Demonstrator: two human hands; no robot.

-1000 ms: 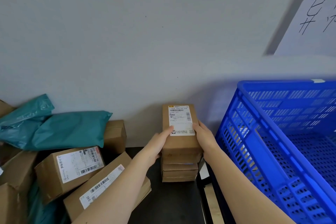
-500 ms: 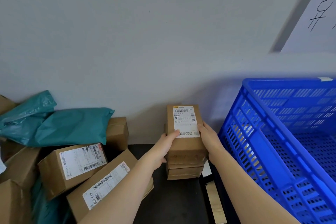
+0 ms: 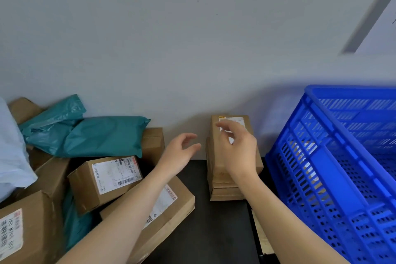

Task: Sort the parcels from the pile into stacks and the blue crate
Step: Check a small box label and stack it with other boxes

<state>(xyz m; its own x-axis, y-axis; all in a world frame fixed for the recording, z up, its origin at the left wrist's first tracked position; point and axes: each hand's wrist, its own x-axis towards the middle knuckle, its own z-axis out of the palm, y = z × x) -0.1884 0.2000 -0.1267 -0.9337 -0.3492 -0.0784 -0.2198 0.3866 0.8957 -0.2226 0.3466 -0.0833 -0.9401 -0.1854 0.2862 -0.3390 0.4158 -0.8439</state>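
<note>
Hovering empty, the left hand (image 3: 180,154) and right hand (image 3: 240,152) keep loose, released fingers. The left is just beside the stack of boxes (image 3: 222,188), the right in front of it. On the tabletop (image 3: 214,231), the pile of parcels (image 3: 102,178) lies left of the stack and the blue crate (image 3: 321,167) stands right.

Pale grey wall (image 3: 192,38); perhaps dark tabletop (image 3: 216,233).

Neat brown box stack (image 3: 225,189) between jumbled parcel pile (image 3: 102,180) and blue crate (image 3: 321,167)
</note>
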